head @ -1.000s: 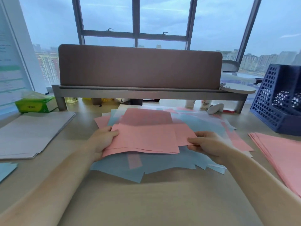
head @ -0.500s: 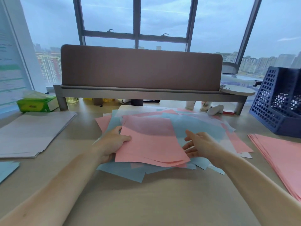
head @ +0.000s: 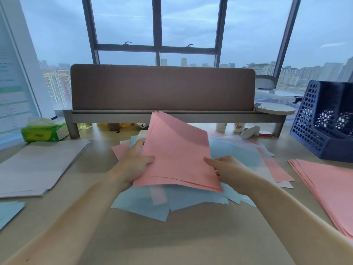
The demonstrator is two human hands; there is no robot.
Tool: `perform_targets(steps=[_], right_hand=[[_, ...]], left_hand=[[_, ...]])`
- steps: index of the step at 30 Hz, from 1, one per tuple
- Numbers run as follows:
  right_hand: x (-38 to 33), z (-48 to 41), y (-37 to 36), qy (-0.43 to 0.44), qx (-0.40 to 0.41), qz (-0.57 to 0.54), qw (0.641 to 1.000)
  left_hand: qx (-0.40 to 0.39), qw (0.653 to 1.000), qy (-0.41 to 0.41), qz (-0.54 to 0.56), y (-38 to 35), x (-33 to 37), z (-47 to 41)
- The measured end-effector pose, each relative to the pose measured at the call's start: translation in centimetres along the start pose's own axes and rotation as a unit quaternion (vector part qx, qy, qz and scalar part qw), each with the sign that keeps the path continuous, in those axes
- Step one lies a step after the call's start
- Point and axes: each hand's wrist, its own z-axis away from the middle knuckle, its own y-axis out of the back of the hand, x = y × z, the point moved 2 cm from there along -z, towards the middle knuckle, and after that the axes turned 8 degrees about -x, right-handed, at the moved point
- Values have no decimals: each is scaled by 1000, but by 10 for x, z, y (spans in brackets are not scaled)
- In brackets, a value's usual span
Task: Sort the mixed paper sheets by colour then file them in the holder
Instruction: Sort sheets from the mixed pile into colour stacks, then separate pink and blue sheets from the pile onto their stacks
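Note:
A few pink sheets (head: 177, 155) are tilted up above the mixed pile of blue, pink and white paper (head: 238, 152) in the middle of the desk. My left hand (head: 135, 165) grips their left edge, thumb on top. My right hand (head: 227, 169) holds their right edge, thumb on the sheet, fingers hidden behind. A sorted pink stack (head: 330, 182) lies at the right. A white stack (head: 38, 167) lies at the left, with a blue stack (head: 9, 211) in front of it. The dark blue mesh holder (head: 324, 119) stands at the far right.
A grey monitor riser (head: 164, 116) carrying a brown panel (head: 162, 87) crosses the back of the desk. A green tissue pack (head: 44, 131) sits at the back left. Small bottles and a white object (head: 250, 131) lie under the riser at right.
The pink sheets, flat on the pile a second ago, have been gathered and lifted so their far edge tilts up. Both hands have moved in to hold their side edges.

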Motion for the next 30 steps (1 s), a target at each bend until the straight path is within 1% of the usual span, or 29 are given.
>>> perform_targets(steps=[2, 3, 5, 8, 10, 12, 14, 16, 18, 22, 25, 30], right_hand=[[-13, 4, 0, 3, -21, -53, 998], [-15, 3, 1, 9, -16, -73, 997], [-17, 4, 2, 5, 2, -59, 998], [-7, 5, 3, -17, 11, 11, 1000], [-1, 10, 6, -26, 18, 40, 999], [4, 16, 15, -21, 44, 50, 998], [5, 26, 29, -18, 67, 56, 996], [5, 38, 52, -18, 84, 52, 995], [8, 55, 85, -18, 111, 41, 993], [25, 103, 165, -16, 201, 69, 977], [56, 139, 218, -51, 247, 67, 965], [109, 183, 284, -94, 306, 87, 943]], left_hand=[[-7, 1000, 2, 20, -6, 3, -3], [-18, 999, 10, 29, -10, 3, -4], [-54, 997, 36, 43, -19, -2, -5], [-88, 993, 69, 25, -31, -8, -4], [-97, 993, 68, -15, -35, -9, -3], [-91, 992, 69, -51, -39, -10, -4], [-78, 993, 61, -68, -46, -4, -6], [-84, 993, 37, -72, -65, 8, -9], [-98, 994, 4, -55, -94, 27, -12], [-153, 987, -44, -36, -177, 60, -9], [-197, 978, -55, -26, -245, 75, -2], [-237, 968, -69, -36, -339, 83, 3]])
